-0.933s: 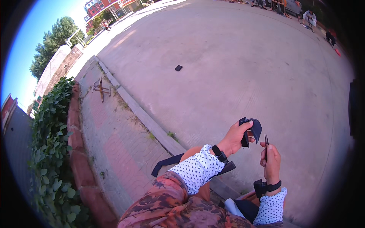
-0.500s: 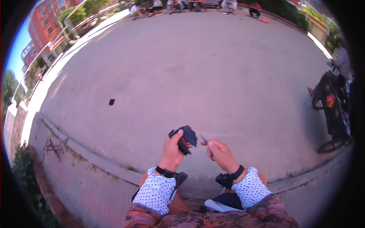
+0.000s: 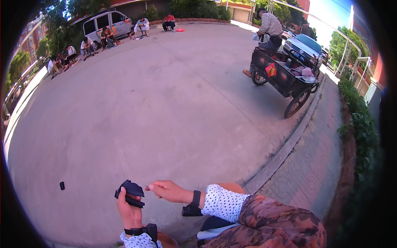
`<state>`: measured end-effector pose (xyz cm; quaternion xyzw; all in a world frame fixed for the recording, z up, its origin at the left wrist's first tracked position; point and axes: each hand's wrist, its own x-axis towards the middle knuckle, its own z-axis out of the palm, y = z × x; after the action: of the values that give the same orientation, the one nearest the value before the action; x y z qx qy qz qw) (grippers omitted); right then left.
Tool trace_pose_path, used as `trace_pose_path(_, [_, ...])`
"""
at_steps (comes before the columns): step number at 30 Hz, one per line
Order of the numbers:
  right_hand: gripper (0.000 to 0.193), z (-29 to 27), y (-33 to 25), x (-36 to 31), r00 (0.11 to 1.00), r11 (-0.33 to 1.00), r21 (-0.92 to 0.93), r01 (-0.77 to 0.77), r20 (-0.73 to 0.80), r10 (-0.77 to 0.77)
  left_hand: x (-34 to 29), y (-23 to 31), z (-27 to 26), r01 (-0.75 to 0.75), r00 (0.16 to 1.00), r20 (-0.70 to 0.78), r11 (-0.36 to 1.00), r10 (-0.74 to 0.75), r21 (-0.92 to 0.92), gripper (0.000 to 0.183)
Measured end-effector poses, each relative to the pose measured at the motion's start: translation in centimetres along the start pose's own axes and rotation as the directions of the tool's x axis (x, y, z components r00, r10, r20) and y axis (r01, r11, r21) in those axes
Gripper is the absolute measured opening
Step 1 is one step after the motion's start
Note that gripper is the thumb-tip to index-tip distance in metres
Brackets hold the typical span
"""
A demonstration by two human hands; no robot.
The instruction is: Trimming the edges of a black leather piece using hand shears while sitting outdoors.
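Observation:
My left hand (image 3: 130,213) is closed round a dark navy, two-part object (image 3: 133,188), with its thumb against one side; a gap shows between the upper and lower parts. Just right of it, my right hand (image 3: 170,191) has thumb and forefinger pinched on a thin, pointed, needle-like thing (image 3: 146,186). Its tip is near the dark object's right edge; whether they touch I cannot tell. Each wrist wears a black strap with a small black box. Spotted white cuffs cover my forearms.
A small black object (image 3: 62,185) lies on the concrete at left. A dark cargo tricycle (image 3: 281,72) stands at the right, a person (image 3: 270,29) beside it. Several people sit along the far edge near a van (image 3: 108,25). A kerb (image 3: 285,153) runs along the right.
The view has swung to the right, bringing the tricycle, its person and parked cars further in. Both hands now appear lower and further left, still holding the same things.

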<state>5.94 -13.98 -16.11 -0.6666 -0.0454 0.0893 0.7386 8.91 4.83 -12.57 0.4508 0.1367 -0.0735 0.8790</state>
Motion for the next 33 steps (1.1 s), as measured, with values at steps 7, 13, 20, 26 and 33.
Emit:
trace_pose_path(7, [0.037,0.02,-0.13,-0.11,0.999,1.0,-0.003,0.0,0.035,0.0,0.35,-0.24,-0.46,-0.002,1.0,-0.012,1.0,0.002,0.017,0.032])
trace_pose_path(13, [0.036,-0.03,-0.4,-0.48,0.999,1.0,0.018,-0.012,0.031,0.012,0.32,-0.27,-0.12,0.028,0.999,-0.028,1.0,-0.028,-0.006,0.028])
trace_pose_path(20, [0.037,-0.15,-0.52,-0.58,0.999,0.999,0.037,-0.015,0.032,0.014,0.18,-0.21,0.3,0.025,1.0,-0.01,1.0,-0.025,0.018,0.025])
trace_pose_path(26, [0.036,-0.02,-0.39,-0.61,0.999,0.999,0.041,-0.019,0.029,0.018,0.37,-0.42,0.15,0.017,0.999,-0.035,1.0,-0.017,0.005,0.025])
trace_pose_path(33, [0.036,-0.11,-0.29,-0.4,1.0,1.0,0.02,-0.004,0.02,0.003,0.42,-0.23,0.22,0.021,1.0,-0.012,1.0,-0.021,0.005,0.024])
